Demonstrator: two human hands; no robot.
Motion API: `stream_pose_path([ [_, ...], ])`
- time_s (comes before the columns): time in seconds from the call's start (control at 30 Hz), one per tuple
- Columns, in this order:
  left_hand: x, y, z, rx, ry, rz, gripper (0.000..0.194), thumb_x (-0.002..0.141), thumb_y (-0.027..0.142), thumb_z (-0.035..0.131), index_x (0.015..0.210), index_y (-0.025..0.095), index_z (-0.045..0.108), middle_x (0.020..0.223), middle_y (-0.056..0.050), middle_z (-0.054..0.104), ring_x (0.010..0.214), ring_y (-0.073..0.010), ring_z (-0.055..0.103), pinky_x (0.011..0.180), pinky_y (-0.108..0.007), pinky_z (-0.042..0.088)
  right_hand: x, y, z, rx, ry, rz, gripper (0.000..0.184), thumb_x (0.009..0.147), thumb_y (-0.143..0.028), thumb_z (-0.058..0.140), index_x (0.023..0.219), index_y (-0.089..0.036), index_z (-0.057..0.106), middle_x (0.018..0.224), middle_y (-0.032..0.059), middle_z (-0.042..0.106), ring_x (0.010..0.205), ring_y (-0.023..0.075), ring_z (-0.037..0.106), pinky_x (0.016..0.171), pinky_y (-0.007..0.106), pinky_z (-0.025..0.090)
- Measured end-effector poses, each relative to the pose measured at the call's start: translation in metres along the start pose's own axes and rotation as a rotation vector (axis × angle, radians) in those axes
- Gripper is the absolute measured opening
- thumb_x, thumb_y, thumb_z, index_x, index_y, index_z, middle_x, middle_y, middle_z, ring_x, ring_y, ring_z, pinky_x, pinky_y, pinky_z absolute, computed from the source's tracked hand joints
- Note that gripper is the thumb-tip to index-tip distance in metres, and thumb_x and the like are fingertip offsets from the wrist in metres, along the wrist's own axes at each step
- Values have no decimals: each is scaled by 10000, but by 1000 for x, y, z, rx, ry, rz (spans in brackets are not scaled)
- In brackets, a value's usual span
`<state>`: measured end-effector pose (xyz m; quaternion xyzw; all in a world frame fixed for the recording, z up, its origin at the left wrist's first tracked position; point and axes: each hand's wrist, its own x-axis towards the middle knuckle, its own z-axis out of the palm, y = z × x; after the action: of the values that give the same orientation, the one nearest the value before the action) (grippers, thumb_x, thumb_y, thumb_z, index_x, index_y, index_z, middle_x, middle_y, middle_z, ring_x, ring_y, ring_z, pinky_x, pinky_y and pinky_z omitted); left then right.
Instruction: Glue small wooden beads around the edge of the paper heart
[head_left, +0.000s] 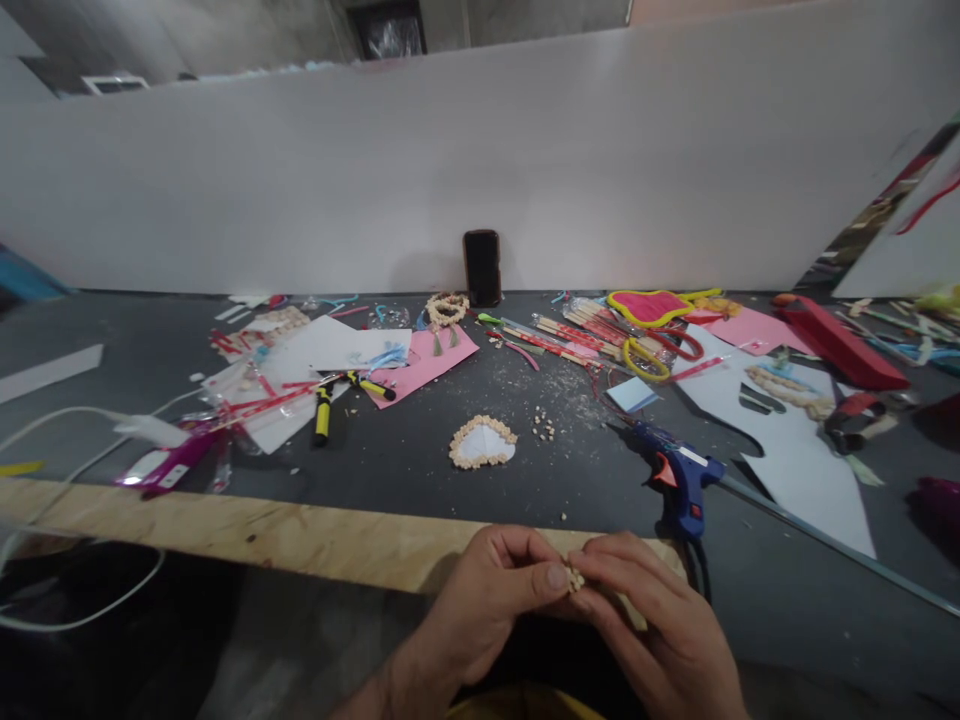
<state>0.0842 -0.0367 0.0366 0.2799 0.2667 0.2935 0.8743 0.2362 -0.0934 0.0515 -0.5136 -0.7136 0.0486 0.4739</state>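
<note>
My left hand (491, 595) and my right hand (660, 620) meet at the table's front edge. Between their fingertips is a small cluster of pale beige pieces (574, 579), too small to name surely. Both hands are closed, thumb and fingers pinching around it. A pale yellowish bit (634, 612) shows under my right fingers, partly hidden. Beyond the hands lies a white paper shape (484, 443) edged with similar beige bits. Several loose pale crumbs (544, 424) are scattered to its right.
A blue glue gun (679, 470) lies at the right, with its cord near my right hand. Yellow-black pliers (322, 415) and a purple glue gun (169, 460) lie left. A phone (482, 267) leans on the white partition (337, 180). Wrapped sticks (547, 340) and cut paper (795, 450) lie about.
</note>
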Motion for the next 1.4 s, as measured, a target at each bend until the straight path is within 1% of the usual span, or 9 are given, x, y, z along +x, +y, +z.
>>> stream_pose_path([
  [0.23, -1, 0, 3, 32, 4, 37, 173, 664, 219, 802, 639, 98, 681, 609, -32, 681, 574, -87, 616, 606, -186, 485, -6, 5, 1, 25, -62, -12, 184, 856, -169, 541, 1026, -198, 607, 843, 31, 659, 782, 102, 638, 685, 166, 518],
  [0.33, -1, -2, 3, 10, 19, 37, 187, 645, 234, 816, 651, 104, 683, 617, -19, 675, 575, -83, 610, 626, -199, 496, -8, 6, 3, 36, -69, 17, 179, 868, -183, 528, 1033, -211, 593, 876, 31, 659, 817, 104, 636, 707, 160, 513],
  [0.43, -1, -3, 2, -7, -1, 36, 205, 663, 277, 806, 671, 105, 694, 631, -16, 671, 592, -83, 615, 647, -206, 501, -9, 7, 5, 66, -72, 62, 181, 877, -193, 520, 1045, -229, 576, 907, 24, 661, 855, 106, 633, 737, 160, 509],
  [0.57, -1, -2, 1, 18, -3, 26, 182, 667, 252, 803, 667, 109, 692, 633, -18, 677, 593, -83, 620, 644, -197, 492, -7, 5, 6, 96, -102, 65, 185, 881, -183, 513, 1047, -231, 577, 881, 17, 654, 827, 103, 634, 730, 162, 508],
  [0.77, 0, -4, 4, 27, 32, 33, 200, 660, 261, 803, 636, 107, 678, 601, -22, 665, 557, -80, 594, 604, -188, 471, -6, 2, 5, 53, -68, 52, 166, 897, -224, 499, 1039, -234, 584, 888, 24, 670, 834, 108, 646, 723, 163, 519],
  [0.93, 0, -3, 5, 7, 43, 46, 217, 659, 271, 801, 618, 108, 665, 589, -9, 636, 550, -65, 550, 575, -169, 435, -7, 5, 4, 2, -21, 49, 210, 869, -312, 559, 1063, -231, 564, 909, 28, 687, 839, 119, 653, 729, 170, 528],
  [1.1, 0, -3, 4, 27, 35, 26, 260, 653, 319, 806, 620, 104, 664, 555, -6, 618, 524, -67, 541, 561, -173, 418, -7, 4, 3, 91, -69, 64, 150, 861, -208, 558, 1008, -236, 566, 831, -7, 666, 764, 91, 640, 688, 150, 513],
  [1.27, 0, -3, 1, 58, 42, 15, 251, 635, 308, 819, 629, 109, 667, 589, -8, 636, 561, -82, 576, 602, -189, 440, -9, 4, 2, 117, -110, 56, 186, 858, -165, 540, 1033, -220, 566, 841, 5, 650, 774, 92, 627, 694, 156, 506],
  [1.4, 0, -3, 0, 128, 34, 23, 243, 652, 308, 807, 637, 108, 671, 585, -20, 651, 546, -79, 570, 580, -181, 423, -9, 4, 2, 129, -170, 78, 167, 850, -138, 537, 998, -204, 575, 801, 6, 637, 743, 93, 618, 667, 161, 506],
])
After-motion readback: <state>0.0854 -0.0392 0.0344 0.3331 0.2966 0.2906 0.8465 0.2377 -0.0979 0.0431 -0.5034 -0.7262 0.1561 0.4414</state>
